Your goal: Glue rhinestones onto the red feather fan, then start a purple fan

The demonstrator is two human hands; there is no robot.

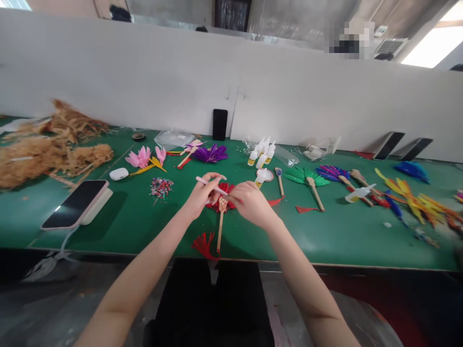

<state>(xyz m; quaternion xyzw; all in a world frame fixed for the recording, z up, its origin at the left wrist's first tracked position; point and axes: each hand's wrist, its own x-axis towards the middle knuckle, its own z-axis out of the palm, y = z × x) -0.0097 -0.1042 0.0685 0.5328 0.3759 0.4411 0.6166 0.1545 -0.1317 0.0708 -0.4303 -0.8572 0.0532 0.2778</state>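
My left hand (pixel 203 195) is closed round a slim pink pen-like stick (pixel 220 191), held slantwise above the table. At the stick's lower right end, the fingers of my right hand (pixel 249 201) are pinched together on it. Right below both hands lies a small red feather fan (pixel 222 207) with a wooden handle and a red tassel (pixel 205 246) pointing towards me. Small pale beads show where its handle meets the feathers; my hands hide much of the red part. Just behind my right hand stands a small glue bottle (pixel 260 180) with a yellow label.
A pile of colourful beads (pixel 161 188) lies to the left, near a phone (pixel 77 205) and a white earbud case (pixel 119 174). Several glue bottles (pixel 261 153) stand at the back. Rightwards lie a green fan (pixel 309 180) and loose feathers (pixel 412 195). Dried brown fibre (pixel 54 149) fills the far left.
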